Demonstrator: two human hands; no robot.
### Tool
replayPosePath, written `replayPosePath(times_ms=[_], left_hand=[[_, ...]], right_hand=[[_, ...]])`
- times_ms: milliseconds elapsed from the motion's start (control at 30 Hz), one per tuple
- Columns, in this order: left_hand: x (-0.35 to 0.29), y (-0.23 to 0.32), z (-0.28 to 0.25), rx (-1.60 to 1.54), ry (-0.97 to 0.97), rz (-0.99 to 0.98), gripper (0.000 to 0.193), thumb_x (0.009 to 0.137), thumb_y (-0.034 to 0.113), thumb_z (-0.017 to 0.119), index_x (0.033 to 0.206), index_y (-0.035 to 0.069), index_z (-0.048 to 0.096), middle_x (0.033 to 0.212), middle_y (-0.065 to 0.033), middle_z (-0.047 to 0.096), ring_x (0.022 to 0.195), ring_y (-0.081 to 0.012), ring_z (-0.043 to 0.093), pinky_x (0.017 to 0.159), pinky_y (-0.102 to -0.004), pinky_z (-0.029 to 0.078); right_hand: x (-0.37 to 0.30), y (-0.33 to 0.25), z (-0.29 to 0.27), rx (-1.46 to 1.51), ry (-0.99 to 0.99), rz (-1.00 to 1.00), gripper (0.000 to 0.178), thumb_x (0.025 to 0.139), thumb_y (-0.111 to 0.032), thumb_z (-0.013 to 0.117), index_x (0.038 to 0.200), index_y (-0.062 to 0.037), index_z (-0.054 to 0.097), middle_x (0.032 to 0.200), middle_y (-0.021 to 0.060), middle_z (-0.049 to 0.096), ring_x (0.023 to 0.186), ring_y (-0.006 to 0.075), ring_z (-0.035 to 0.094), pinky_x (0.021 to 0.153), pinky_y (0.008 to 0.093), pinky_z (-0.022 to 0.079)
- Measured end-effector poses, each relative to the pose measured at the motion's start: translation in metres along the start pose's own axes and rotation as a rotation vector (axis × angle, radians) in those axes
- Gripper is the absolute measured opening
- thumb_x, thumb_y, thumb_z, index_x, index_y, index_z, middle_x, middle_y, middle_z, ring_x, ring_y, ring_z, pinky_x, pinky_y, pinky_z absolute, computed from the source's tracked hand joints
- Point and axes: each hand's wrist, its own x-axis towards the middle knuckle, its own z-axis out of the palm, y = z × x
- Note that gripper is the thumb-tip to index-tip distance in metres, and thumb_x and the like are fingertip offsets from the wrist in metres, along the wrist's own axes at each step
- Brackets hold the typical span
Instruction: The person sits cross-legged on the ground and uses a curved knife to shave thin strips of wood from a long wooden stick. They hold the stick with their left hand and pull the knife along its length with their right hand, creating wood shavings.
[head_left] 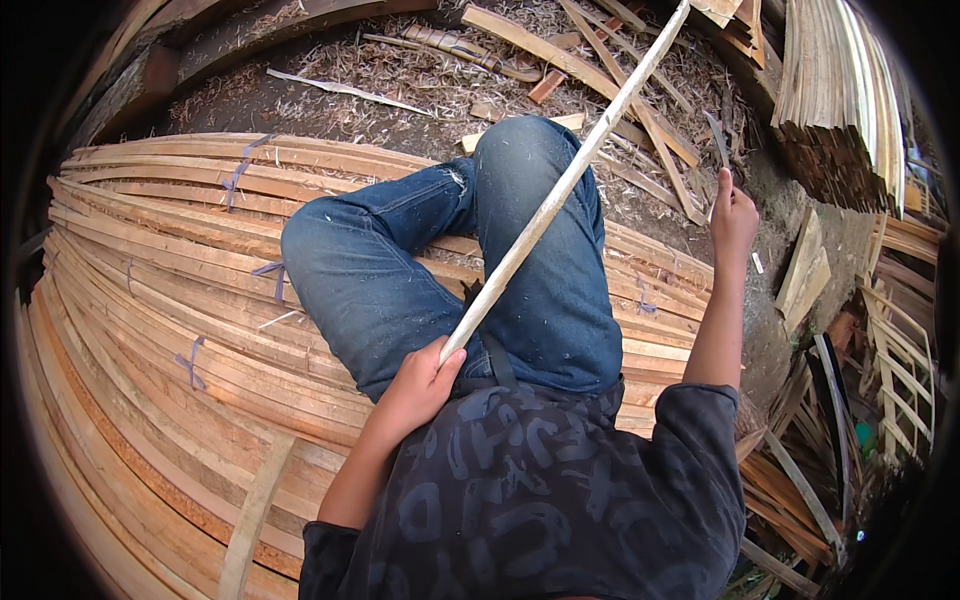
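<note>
My left hand (422, 388) is closed round the near end of a long, pale wooden pole (548, 205) by my waist. The pole slants up and to the right across my raised knee and runs out at the top of the view. Out to the right, my right hand (735, 212) is closed round the handle of a knife (717, 138), whose thin blade points up and away from me. The blade stands apart from the pole. Most of the handle is hidden in my fist.
I sit on stacked timber strips (190, 300) tied with purple cords (190, 364). Ahead, shavings (330, 125) and loose boards (560, 60) cover the ground. A stack of thin slats (840, 100) stands at the far right, with a wooden lattice (895, 360) and scrap wood below it.
</note>
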Motion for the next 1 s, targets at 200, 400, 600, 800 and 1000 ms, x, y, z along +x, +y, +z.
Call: replayPosePath(times_ms=[200, 400, 600, 800, 1000], left_hand=[[0.007, 0.004, 0.005, 0.003, -0.041, -0.059, 0.031, 0.098, 0.025, 0.048, 0.088, -0.005, 0.051, 0.062, -0.0124, 0.047, 0.058, -0.0170, 0.043, 0.057, -0.0357, 0.040], [0.002, 0.018, 0.007, -0.026, -0.014, -0.062, 0.030, 0.098, 0.023, 0.049, 0.089, -0.005, 0.051, 0.062, -0.0117, 0.047, 0.059, -0.0141, 0.042, 0.055, -0.0350, 0.039], [0.004, 0.015, 0.008, -0.012, 0.001, -0.088, 0.029, 0.098, 0.023, 0.048, 0.089, -0.004, 0.051, 0.063, -0.0088, 0.046, 0.058, -0.0139, 0.041, 0.055, -0.0338, 0.039], [-0.005, -0.008, -0.002, -0.247, -0.141, -0.192, 0.030, 0.100, 0.026, 0.047, 0.085, 0.000, 0.050, 0.064, 0.0000, 0.045, 0.057, -0.0083, 0.038, 0.053, -0.0274, 0.036], [0.003, -0.005, -0.003, -0.362, -0.250, -0.304, 0.029, 0.100, 0.027, 0.047, 0.083, 0.003, 0.050, 0.064, 0.0040, 0.044, 0.057, -0.0043, 0.038, 0.051, -0.0232, 0.034]], right_hand=[[-0.094, -0.098, 0.013, -0.089, -0.178, -0.474, 0.066, 0.087, -0.063, 0.050, 0.062, -0.0024, 0.061, 0.055, 0.0176, 0.059, 0.055, 0.0347, 0.062, 0.050, 0.0428, 0.049], [-0.008, -0.075, 0.033, -0.273, -0.017, -0.352, 0.074, 0.086, -0.071, 0.040, 0.069, -0.0045, 0.066, 0.060, 0.0146, 0.063, 0.060, 0.0323, 0.065, 0.052, 0.0402, 0.051], [0.025, -0.062, 0.047, -0.165, 0.059, -0.082, 0.076, 0.088, -0.071, 0.037, 0.076, -0.0021, 0.068, 0.072, 0.0193, 0.066, 0.073, 0.0362, 0.066, 0.064, 0.0454, 0.052], [0.019, -0.010, 0.026, 0.071, -0.069, 0.069, 0.075, 0.088, -0.068, 0.041, 0.075, 0.0011, 0.067, 0.069, 0.0217, 0.063, 0.072, 0.0399, 0.064, 0.067, 0.0479, 0.050], [-0.092, -0.088, 0.029, 0.028, -0.138, -0.520, 0.066, 0.082, -0.067, 0.052, 0.058, -0.0064, 0.058, 0.048, 0.0129, 0.056, 0.047, 0.0323, 0.060, 0.045, 0.0408, 0.048]])
